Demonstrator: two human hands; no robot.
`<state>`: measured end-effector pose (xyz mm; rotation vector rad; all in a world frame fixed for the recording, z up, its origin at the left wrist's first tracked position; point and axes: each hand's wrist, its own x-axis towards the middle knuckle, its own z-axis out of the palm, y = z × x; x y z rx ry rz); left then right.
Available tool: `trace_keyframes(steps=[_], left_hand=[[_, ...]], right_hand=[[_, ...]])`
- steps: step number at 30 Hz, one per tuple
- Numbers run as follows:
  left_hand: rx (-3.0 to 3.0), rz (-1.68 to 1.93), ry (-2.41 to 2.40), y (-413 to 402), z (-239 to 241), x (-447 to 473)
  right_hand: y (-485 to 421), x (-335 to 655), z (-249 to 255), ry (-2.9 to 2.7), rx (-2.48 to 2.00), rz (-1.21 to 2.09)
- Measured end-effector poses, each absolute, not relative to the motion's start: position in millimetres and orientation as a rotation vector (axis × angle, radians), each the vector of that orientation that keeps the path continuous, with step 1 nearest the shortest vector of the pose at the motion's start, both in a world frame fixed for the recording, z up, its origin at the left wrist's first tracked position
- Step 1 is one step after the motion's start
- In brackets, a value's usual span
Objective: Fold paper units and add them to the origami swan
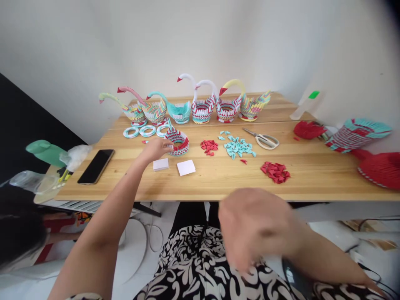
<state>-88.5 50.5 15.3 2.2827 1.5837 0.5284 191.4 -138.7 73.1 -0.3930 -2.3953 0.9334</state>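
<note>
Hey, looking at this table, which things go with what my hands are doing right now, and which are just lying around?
In use, likely: left hand at the small paper bowl; nearby red folded pieces, teal folded pieces, white paper slips.
Lying about: phone, scissors, row of paper swans, paper rings.

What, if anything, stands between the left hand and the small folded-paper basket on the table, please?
Nothing visible does: the left hand has its fingertips right at the left rim of the basket. A white paper stack lies nearer the table edge, beside the wrist, off that line.
</note>
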Motion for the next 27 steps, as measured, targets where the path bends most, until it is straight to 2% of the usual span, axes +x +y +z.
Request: trace_keyframes(steps=[2, 6, 10, 19, 27], left_hand=[[2.295, 0.509, 1.545, 52.2, 19.4, -94.8], [2.212, 0.663, 1.546, 44.0, 22.3, -101.9], [1.999, 0.924, 1.622, 18.7, 14.3, -106.6], [1.536, 1.201, 1.487, -53.0, -28.6, -79.9], [1.667, 1.206, 1.432, -58.2, -30.5, -61.1]], right_hand=[[-107.3, 183.0, 55.9, -2.433, -0.510, 0.771], [-45.1, 156.6, 7.9, -2.686, -0.831, 0.130], [-18.0, 146.6, -22.3, -2.776, -0.928, -0.085], [-10.6, 155.7, -46.7, -2.612, -0.753, -0.209], [-6.5, 157.0, -48.6, -2.438, -0.809, -0.044]])
